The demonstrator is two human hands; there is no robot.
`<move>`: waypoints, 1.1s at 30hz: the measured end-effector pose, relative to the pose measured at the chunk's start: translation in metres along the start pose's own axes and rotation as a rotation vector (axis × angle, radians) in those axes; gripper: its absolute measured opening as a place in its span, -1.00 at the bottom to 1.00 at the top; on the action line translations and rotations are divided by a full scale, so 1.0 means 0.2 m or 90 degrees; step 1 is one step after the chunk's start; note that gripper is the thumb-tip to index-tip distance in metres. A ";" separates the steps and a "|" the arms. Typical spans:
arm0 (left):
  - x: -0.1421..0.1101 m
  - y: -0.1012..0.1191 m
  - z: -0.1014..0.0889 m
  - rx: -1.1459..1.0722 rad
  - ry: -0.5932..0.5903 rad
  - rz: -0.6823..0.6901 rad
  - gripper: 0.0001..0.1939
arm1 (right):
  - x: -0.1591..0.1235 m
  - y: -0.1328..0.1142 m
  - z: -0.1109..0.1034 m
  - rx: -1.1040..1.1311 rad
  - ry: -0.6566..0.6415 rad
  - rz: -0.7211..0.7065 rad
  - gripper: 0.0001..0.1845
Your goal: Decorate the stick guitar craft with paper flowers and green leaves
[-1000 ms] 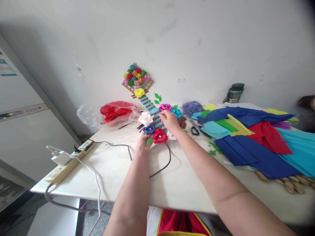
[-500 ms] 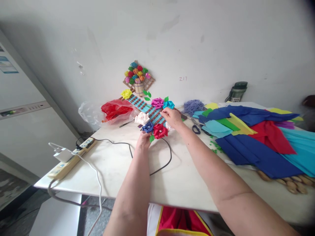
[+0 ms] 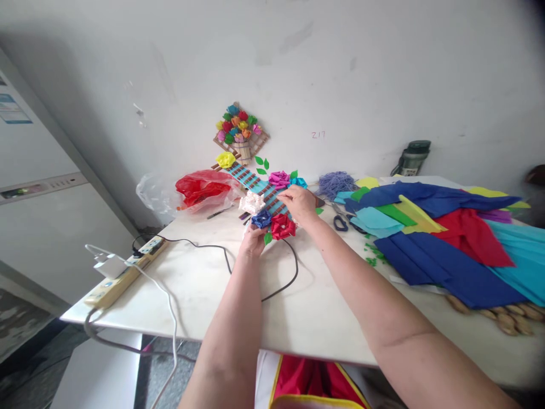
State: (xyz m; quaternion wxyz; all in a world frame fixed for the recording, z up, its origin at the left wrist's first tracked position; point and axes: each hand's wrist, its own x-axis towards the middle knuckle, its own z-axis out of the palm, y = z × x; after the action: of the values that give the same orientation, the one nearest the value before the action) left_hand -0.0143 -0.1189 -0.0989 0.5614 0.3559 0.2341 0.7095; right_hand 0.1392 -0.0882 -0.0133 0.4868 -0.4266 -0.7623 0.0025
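Observation:
A slatted panel [image 3: 249, 182], brown sticks over light blue, is held tilted above the table. My left hand [image 3: 254, 241] grips its near edge, just under a dark blue paper flower [image 3: 261, 219]. Fixed on the panel are a yellow flower [image 3: 225, 159], a white flower [image 3: 251, 203], a red flower [image 3: 283, 226], a magenta flower [image 3: 280, 180] and a turquoise flower [image 3: 299, 182], with green leaves [image 3: 263, 165] among them. Over the panel's right part, my right hand [image 3: 299, 203] has thumb and fingertips pinched together. What lies between them is too small to make out.
Folded coloured paper [image 3: 447, 255], scissors [image 3: 340, 221] and purple shreds [image 3: 338, 184] lie to the right. A red plastic bag [image 3: 204, 190] is at the back left, a power strip [image 3: 123, 275] at the left edge. A black cable [image 3: 293, 272] loops below the hands.
The panel has shifted slightly to the right with my left hand. My right hand stays pinched in nearly the same place, and a green leaf now shows to its right.

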 end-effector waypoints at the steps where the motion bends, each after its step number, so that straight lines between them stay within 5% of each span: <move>1: 0.00 0.00 0.00 -0.001 -0.001 -0.001 -0.51 | 0.00 0.01 -0.01 0.006 0.003 0.029 -0.83; 8: 0.03 -0.01 -0.02 -0.025 0.042 0.056 -0.55 | 0.05 0.08 -0.12 0.135 -0.034 0.158 -0.75; 15: 0.05 -0.01 -0.05 -0.034 0.046 0.119 -0.55 | 0.02 0.12 -0.24 0.313 -0.361 0.205 -0.81; 20: 0.06 -0.01 -0.06 -0.021 0.040 0.140 -0.42 | 0.00 0.14 -0.23 0.314 -0.468 0.244 -0.81; 33: 0.04 0.00 0.00 -0.010 0.063 0.163 -0.23 | 0.00 0.19 -0.18 0.420 -0.399 0.272 -0.75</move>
State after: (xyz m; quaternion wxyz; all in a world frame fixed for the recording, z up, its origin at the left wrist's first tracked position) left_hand -0.0148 -0.1106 -0.0968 0.4570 0.3427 0.2088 0.7938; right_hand 0.1906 -0.0787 -0.0092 0.3319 -0.3750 -0.7262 0.4710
